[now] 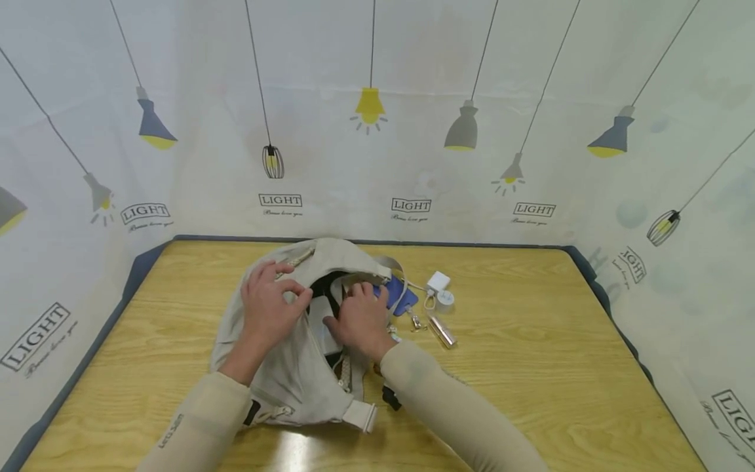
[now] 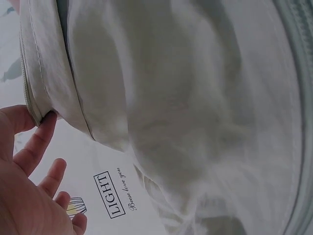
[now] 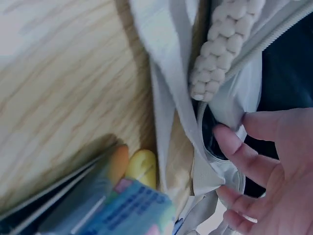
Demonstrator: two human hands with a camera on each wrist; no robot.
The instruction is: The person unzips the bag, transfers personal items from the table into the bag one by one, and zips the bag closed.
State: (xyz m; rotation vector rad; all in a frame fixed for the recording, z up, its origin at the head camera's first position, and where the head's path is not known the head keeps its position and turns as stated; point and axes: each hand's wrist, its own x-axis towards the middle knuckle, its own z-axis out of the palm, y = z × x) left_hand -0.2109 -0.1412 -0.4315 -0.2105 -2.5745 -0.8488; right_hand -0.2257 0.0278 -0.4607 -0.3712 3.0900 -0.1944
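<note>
A beige fabric bag (image 1: pixel 283 373) lies on the table with its zipped opening spread apart. Inside it, a pale grey-white thing (image 1: pixel 322 321) shows against the dark interior. My left hand (image 1: pixel 268 301) pinches one zipped edge of the opening between thumb and index finger, the other fingers spread, as the left wrist view confirms. On the opposite side my right hand (image 1: pixel 362 318) reaches into the mouth. There its thumb and index finger pinch a pale edge (image 3: pixel 232 110) of the bag beside a braided cord pull (image 3: pixel 222 54). The other right fingers touch the strap side.
Right of the bag lie a blue card holder (image 1: pixel 404 295), a white charger (image 1: pixel 438 282) with a cable, a small round white item (image 1: pixel 445 300) and a shiny rose-gold tube (image 1: pixel 442 332). A colourful packet (image 3: pixel 129 210) sits near a loose strap (image 3: pixel 168 63). Printed curtains (image 1: pixel 330 59) surround the table.
</note>
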